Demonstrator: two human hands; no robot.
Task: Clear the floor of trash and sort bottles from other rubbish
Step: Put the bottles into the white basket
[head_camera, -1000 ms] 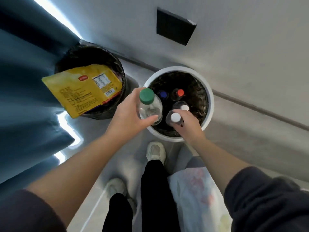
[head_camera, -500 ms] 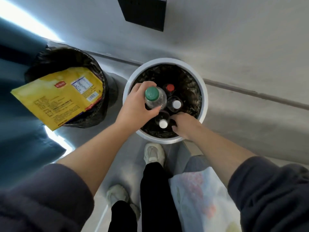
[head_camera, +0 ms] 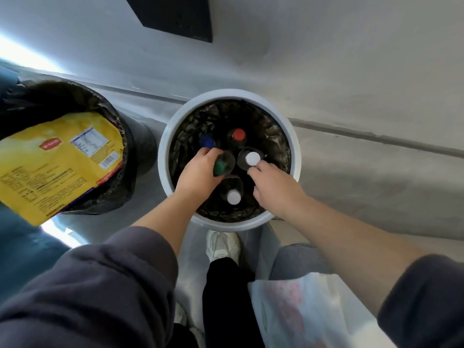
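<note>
An indoor room corner with sorted waste; home or office cannot be told. A pale grey wall (head_camera: 326,59) with a dark square panel (head_camera: 175,16) at 12 o'clock meets a bare grey floor (head_camera: 364,187). 2 bins stand there: a round white plastic bin (head_camera: 163,151) at centre holds clear capped plastic bottles (head_camera: 238,135), and a black-lined round bin (head_camera: 75,94) at 9 o'clock holds a yellow foil packet (head_camera: 57,167). A blue-grey curtain (head_camera: 17,252) hangs at 8 o'clock.

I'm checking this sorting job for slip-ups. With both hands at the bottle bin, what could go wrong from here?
The left hand grips the green-capped bottle among tightly packed upright bottles in the white bin; pushing it in may knock neighbours over. The yellow packet overhangs the rim of the black bin and could slide onto the floor.
</note>
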